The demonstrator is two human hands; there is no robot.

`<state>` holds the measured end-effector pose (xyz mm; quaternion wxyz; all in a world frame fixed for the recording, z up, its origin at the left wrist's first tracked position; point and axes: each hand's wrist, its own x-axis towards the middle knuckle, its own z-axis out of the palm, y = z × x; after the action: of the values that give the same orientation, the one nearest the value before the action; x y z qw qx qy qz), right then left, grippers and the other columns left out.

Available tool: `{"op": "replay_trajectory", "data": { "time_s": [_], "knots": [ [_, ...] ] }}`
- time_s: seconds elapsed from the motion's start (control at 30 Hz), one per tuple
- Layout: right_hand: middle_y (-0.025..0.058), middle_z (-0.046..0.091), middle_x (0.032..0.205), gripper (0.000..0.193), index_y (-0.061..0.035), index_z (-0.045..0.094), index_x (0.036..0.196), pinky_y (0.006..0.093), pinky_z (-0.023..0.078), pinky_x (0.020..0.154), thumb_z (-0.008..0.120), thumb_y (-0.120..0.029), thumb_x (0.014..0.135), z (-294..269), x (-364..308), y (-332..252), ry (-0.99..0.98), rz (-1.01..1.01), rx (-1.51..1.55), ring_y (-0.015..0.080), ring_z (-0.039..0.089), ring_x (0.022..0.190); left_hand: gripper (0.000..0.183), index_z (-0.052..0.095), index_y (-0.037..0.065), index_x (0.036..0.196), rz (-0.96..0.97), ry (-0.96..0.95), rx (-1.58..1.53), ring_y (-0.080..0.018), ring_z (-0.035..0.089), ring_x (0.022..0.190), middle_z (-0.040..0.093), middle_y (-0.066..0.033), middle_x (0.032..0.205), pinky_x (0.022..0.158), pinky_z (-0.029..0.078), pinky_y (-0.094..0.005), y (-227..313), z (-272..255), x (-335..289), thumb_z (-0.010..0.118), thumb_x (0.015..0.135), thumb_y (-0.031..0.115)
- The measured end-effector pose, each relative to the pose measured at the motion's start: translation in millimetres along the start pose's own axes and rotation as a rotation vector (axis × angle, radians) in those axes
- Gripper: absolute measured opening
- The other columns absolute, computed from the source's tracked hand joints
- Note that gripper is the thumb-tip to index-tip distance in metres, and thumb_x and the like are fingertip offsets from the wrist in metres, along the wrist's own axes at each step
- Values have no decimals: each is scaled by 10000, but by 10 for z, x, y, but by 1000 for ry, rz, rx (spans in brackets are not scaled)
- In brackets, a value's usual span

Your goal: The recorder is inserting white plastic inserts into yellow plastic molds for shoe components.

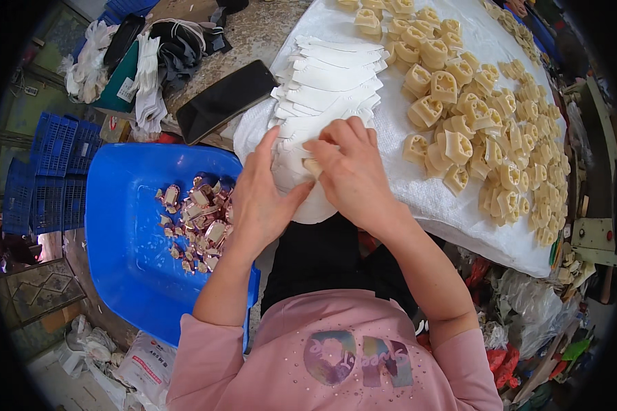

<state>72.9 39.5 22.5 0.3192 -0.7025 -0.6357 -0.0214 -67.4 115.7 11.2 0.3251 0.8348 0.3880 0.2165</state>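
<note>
A row of thin white curved sheets (336, 79) lies overlapped, like a fanned stack, on the white cloth in front of me. My right hand (353, 168) is over the near end of it, its fingers closed around a small cream molded piece (313, 168) that shows only in part. My left hand (260, 195) rests against the left edge of the near sheets, thumb and fingers apart, the thumb tip close to the cream piece. Many similar hollow cream molded pieces (459, 123) are heaped to the right of the sheets.
A blue tub (113, 226) at my left holds shiny pinkish-brown and cream pieces (202, 219). Beyond it, a black phone (226, 101) lies by the cloth's left edge (301, 20). Blue crates (51, 171) stand far left. Plastic bags (528, 301) and scraps lie at lower right.
</note>
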Motion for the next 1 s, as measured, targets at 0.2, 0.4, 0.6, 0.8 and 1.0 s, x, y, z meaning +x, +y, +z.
{"op": "replay_trajectory", "data": {
  "time_s": [0.2,0.4,0.6,0.8,1.0],
  "knots": [
    [79,516,871,182,-39,616,790,366,344,774,645,-73,614,200,141,-49,-34,-60,-144,249,464,902,842,294,60,1374,-119,-104,-215,-384,479,1146,462,-236,1250,948,406,-422,13,26,31,771,681,95],
    [88,502,876,276,-52,582,792,405,314,807,670,-17,532,202,119,-9,-65,-26,-66,263,441,924,799,366,113,1362,-88,-59,-211,-336,522,1047,504,-187,1139,884,432,-388,-22,23,15,769,673,74],
    [80,507,943,234,-57,506,856,313,348,849,515,84,670,-113,-260,184,107,125,731,214,467,946,626,554,199,1267,39,-117,-141,-239,490,814,452,-96,891,751,427,-323,-63,-38,1,748,684,81],
    [101,511,936,105,-24,502,922,284,381,814,568,-57,846,-803,-528,141,531,152,885,166,481,896,625,565,112,1240,91,-10,-22,-267,502,961,484,-111,992,865,407,-342,133,-7,-8,742,642,67],
    [95,531,908,153,-60,554,871,328,382,806,569,13,736,-755,-822,52,349,228,733,256,485,878,473,558,33,1199,560,-390,-351,-309,523,979,487,-169,1105,804,443,-341,653,186,-192,688,755,131]
  ]
}}
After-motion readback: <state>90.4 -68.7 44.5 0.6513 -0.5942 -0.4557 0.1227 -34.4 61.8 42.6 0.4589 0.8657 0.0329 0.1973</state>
